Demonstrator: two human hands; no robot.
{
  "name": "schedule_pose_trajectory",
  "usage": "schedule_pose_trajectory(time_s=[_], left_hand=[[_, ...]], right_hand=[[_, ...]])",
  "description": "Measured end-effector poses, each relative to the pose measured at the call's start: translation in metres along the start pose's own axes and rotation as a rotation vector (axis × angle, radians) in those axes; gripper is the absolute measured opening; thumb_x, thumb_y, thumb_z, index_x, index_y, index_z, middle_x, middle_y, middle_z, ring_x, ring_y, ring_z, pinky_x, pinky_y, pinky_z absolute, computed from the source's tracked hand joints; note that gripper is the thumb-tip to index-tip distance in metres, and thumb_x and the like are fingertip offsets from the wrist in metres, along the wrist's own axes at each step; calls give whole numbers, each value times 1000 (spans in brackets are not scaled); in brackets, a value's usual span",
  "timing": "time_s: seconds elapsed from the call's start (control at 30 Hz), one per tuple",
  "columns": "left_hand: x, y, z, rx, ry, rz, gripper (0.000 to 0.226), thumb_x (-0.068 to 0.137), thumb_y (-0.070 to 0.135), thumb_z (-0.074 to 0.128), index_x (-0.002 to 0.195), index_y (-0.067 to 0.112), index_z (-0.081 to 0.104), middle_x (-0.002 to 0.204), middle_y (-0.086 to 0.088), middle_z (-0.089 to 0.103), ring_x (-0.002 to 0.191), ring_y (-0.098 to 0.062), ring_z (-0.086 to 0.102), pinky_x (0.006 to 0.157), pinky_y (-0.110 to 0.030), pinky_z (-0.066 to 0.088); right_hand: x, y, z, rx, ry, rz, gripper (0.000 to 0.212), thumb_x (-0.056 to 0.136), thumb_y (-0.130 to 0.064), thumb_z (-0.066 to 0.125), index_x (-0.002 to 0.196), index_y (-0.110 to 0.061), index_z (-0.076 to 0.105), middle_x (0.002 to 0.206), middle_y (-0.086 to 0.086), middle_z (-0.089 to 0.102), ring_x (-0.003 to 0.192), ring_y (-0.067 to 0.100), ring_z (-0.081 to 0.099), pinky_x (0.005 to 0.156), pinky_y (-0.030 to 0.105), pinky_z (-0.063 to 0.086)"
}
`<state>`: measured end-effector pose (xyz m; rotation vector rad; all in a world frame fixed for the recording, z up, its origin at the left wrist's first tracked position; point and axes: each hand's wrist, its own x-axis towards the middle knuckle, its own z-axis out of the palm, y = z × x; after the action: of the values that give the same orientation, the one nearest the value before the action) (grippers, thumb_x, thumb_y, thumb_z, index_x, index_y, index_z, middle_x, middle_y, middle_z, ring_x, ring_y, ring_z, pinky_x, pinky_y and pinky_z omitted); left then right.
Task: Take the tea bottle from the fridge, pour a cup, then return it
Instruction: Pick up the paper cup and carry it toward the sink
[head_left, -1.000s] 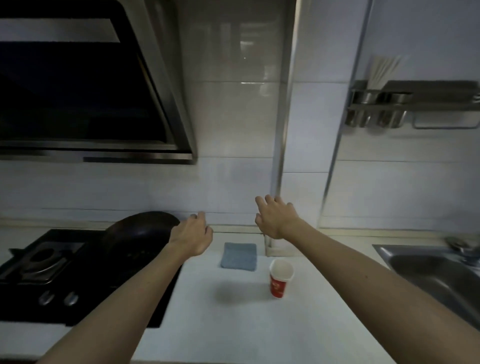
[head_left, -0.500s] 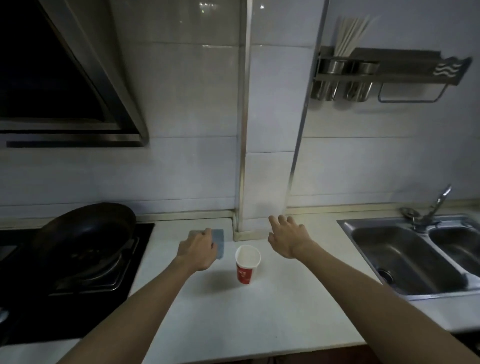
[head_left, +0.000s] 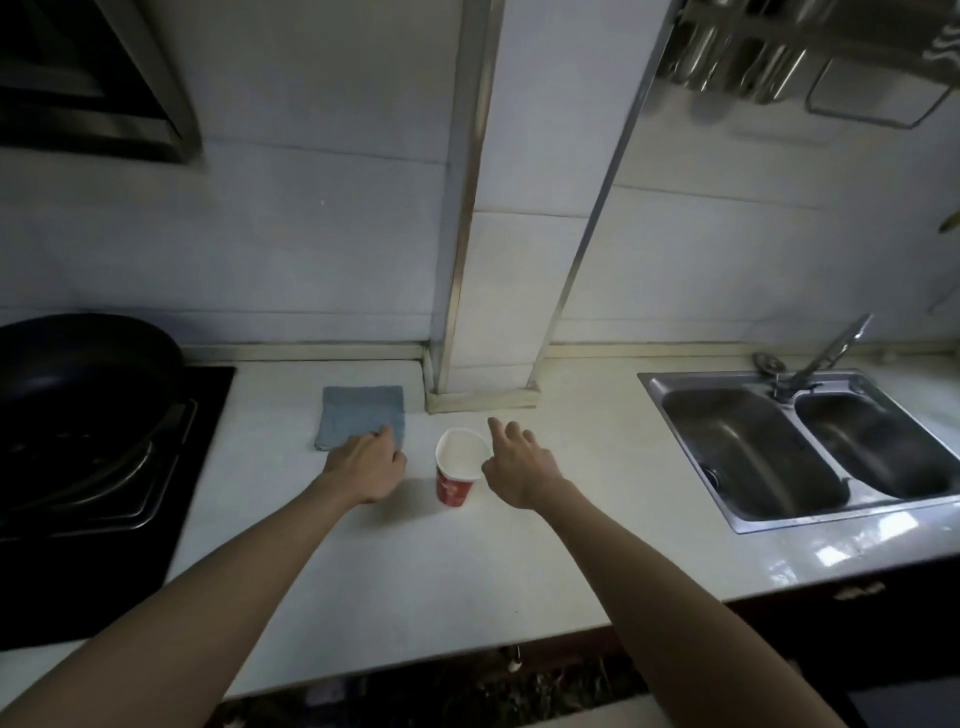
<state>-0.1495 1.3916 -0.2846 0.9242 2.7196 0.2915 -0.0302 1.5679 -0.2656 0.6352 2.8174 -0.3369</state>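
Note:
A red paper cup (head_left: 457, 467) with a white inside stands upright on the white counter (head_left: 467, 571), and it looks empty. My left hand (head_left: 366, 467) hovers just left of the cup, fingers loosely curled, holding nothing, its fingertips over the near edge of a blue cloth. My right hand (head_left: 519, 465) is just right of the cup with fingers spread, close to the rim but not gripping it. No tea bottle and no fridge are in view.
A folded blue cloth (head_left: 361, 413) lies behind my left hand. A dark pan (head_left: 78, 364) sits on the black stove (head_left: 104, 519) at left. A double steel sink (head_left: 810, 447) with a tap is at right. A tiled pillar (head_left: 483, 260) rises behind the cup.
The view has swung right and down. Both hands have come down toward the counter and now flank the cup, with the right hand closer to its rim.

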Motion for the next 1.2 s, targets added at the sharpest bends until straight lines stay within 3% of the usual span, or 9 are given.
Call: schedule_pose_trajectory(time_s=[0.13,0.27,0.4,0.5,0.6,0.73,0.9,1.03,1.2], left_hand=[[7,3,12,-13,-62,-4,24,99,27,33,112,9,43,94,-8,55,77,-22,52,61,-31,37],[15,3,29,-60,-137,-32,28,99,24,34,121,8,43,102,-8,55,83,-21,54,66,-32,40],[24,1,45,-168,-245,-67,41,97,20,38,136,6,37,134,-14,52,116,-27,55,89,-36,45],[30,-2,54,-242,-300,-80,37,92,12,40,128,6,42,134,-15,51,118,-29,52,97,-39,45],[34,0,64,-341,-337,-130,39,90,9,41,129,7,43,134,-14,51,119,-28,51,98,-37,43],[42,7,77,-569,-376,-261,39,92,7,38,130,11,44,132,-11,51,116,-27,52,98,-38,47],[45,16,86,-957,-381,-441,38,90,-3,39,126,7,48,123,-16,56,95,-26,56,80,-35,51],[47,13,90,-1085,-370,-526,36,88,-6,40,120,7,52,116,-16,59,81,-24,56,70,-32,50],[53,12,88,-1139,-346,-584,30,92,-4,35,111,8,53,102,-16,60,80,-27,57,74,-37,52]], right_hand=[[8,0,18,99,-13,-10,68,92,-24,48,149,-13,14,135,15,40,117,36,43,91,50,45],[14,7,36,150,-7,-30,95,89,-37,64,154,-13,1,146,18,33,127,36,41,98,50,47],[19,11,52,289,25,-55,122,76,-47,77,154,-15,-12,157,14,24,136,38,36,107,56,39],[27,17,70,404,54,-66,130,68,-54,79,153,-21,-15,158,8,25,137,36,38,107,59,39],[31,20,82,529,85,-46,131,64,-58,80,153,-26,-10,155,4,32,137,30,40,106,58,41],[34,16,86,691,145,-9,124,66,-48,86,153,-19,2,149,4,40,134,24,43,108,46,41],[49,20,104,850,169,10,114,64,-42,88,149,-22,15,141,1,45,125,21,48,103,44,48],[59,22,115,930,219,2,90,61,-37,90,134,-26,39,125,-11,54,112,13,55,90,34,55],[62,19,117,953,237,5,77,63,-36,90,127,-30,48,118,-17,59,106,6,58,81,23,54]])
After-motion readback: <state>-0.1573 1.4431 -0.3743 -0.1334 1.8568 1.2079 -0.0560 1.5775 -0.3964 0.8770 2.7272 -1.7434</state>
